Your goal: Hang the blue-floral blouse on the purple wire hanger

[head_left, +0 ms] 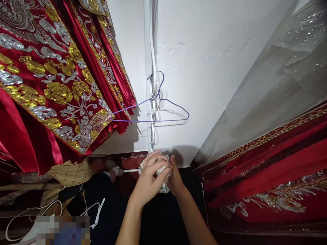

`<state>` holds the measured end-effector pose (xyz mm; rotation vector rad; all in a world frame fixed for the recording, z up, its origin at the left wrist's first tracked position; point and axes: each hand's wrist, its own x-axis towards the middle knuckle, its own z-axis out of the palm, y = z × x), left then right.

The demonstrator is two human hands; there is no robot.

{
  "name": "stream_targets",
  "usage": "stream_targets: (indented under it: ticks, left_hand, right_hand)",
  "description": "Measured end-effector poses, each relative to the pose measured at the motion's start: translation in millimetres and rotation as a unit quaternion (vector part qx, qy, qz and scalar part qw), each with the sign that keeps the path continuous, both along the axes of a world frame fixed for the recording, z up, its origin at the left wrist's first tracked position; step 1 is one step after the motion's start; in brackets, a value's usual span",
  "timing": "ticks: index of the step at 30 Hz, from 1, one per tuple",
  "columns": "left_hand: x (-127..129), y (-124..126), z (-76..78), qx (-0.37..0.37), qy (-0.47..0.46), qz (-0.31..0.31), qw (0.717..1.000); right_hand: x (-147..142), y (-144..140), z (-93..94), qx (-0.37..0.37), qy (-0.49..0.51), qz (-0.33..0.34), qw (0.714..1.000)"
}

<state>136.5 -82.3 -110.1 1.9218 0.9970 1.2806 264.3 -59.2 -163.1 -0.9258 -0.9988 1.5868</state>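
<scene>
A small crumpled white cloth with a green print (163, 177) is being pressed between the left hand (149, 178) and the right hand (176, 180), both closed on it, at six o'clock below the thin purple wire hanger (153, 110), and it is probably best kept bunched firmly inside both palms.

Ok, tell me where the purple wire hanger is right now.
In the head view the purple wire hanger hangs empty at centre on the white wall, beside the red embroidered garment, above both hands, left hand and right hand.
</scene>
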Motion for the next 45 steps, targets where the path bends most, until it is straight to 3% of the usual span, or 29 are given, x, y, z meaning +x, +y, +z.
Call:
stream_targets:
  ticks: [2,4,6,8,10,13,16,19,22,24,26,30,35,41,45]
  left_hand:
    - [-14.7,3.1,6.4,0.018,0.016,0.028,0.999]
    - [-35.0,13.8,7.4,-0.006,0.004,0.004,1.0]
    - [-54.6,26.7,2.7,-0.042,0.022,-0.059,0.997]
    - [-70.6,36.5,-4.9,-0.058,0.06,-0.092,0.992]
    - [-83.5,40.8,-9.9,-0.075,0.101,-0.098,0.987]
    - [-101.7,40.4,-3.3,-0.115,0.199,-0.102,0.968]
    - [-122.3,41.3,16.8,-0.115,0.327,-0.03,0.938]
    - [-143.1,45.7,32.0,-0.119,0.424,0.069,0.895]
    - [-157.5,50.8,34.8,-0.139,0.476,0.124,0.859]
    - [-161.5,55.1,35.8,-0.11,0.47,0.127,0.866]
    - [-160.7,60.3,41.6,-0.031,0.446,0.116,0.887]
    - [-149.7,72.3,68.6,0.089,0.405,0.116,0.903]
    - [-136.3,86.6,93.0,0.111,0.385,0.17,0.9]
    - [-134.4,98.8,86.6,0.008,0.452,0.085,0.888]
    - [-134.0,97.7,90.1,0.096,0.424,0.118,0.893]
  right_hand:
    - [-5.9,-1.9,11.8,-0.013,0.011,0.03,0.999]
    - [-5.8,-1.4,29.1,-0.008,-0.011,0.103,0.995]
    - [-1.9,3.9,51.4,0.044,-0.074,0.213,0.973]
    - [4.3,15.1,76.0,0.139,-0.16,0.289,0.933]
    - [11.9,32.8,98.4,0.234,-0.243,0.27,0.902]
    - [22.3,69.6,116.9,0.289,-0.318,0.107,0.897]
    - [27.7,109.3,111.9,0.303,-0.319,-0.024,0.898]
    - [31.7,134.9,94.3,0.309,-0.335,-0.018,0.89]
    - [44.0,135.7,82.5,0.317,-0.396,0.019,0.861]
    - [59.1,125.8,82.7,0.324,-0.438,0.016,0.838]
    - [77.4,114.0,88.8,0.318,-0.466,-0.007,0.826]
    - [109.8,98.4,106.6,0.293,-0.495,-0.064,0.816]
    - [120.1,87.4,114.9,0.286,-0.507,-0.066,0.81]
    - [108.3,80.0,108.5,0.265,-0.536,-0.067,0.799]
    - [102.5,79.4,108.0,0.272,-0.528,-0.05,0.803]
